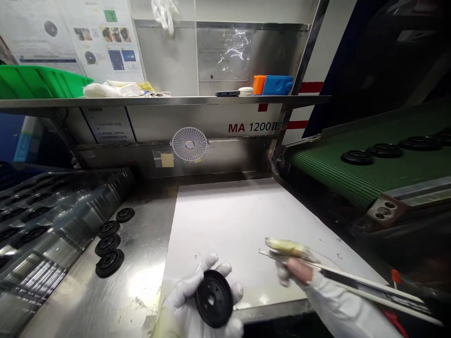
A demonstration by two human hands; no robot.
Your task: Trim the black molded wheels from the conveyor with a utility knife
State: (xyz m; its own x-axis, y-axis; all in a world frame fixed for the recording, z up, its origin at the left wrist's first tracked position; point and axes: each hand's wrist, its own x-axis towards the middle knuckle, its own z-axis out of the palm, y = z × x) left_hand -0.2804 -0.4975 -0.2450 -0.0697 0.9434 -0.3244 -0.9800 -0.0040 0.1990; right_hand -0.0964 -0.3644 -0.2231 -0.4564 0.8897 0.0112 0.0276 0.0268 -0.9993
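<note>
plastic trays (74, 238), black discs (35, 233) inside; left hand (185, 293) holds single disc (220, 300).

The head camera looks from above the near edge of the tabletop (146, 218), facing forward and down across it to the shelf (197, 100) over the far edge. It sits close to the left hand (183, 293) and right hand (299, 271), large at the near edge, and its wide view reaches from the trays (79, 223) at the left edge to the conveyor belt (324, 166) beyond the right edge.
</note>
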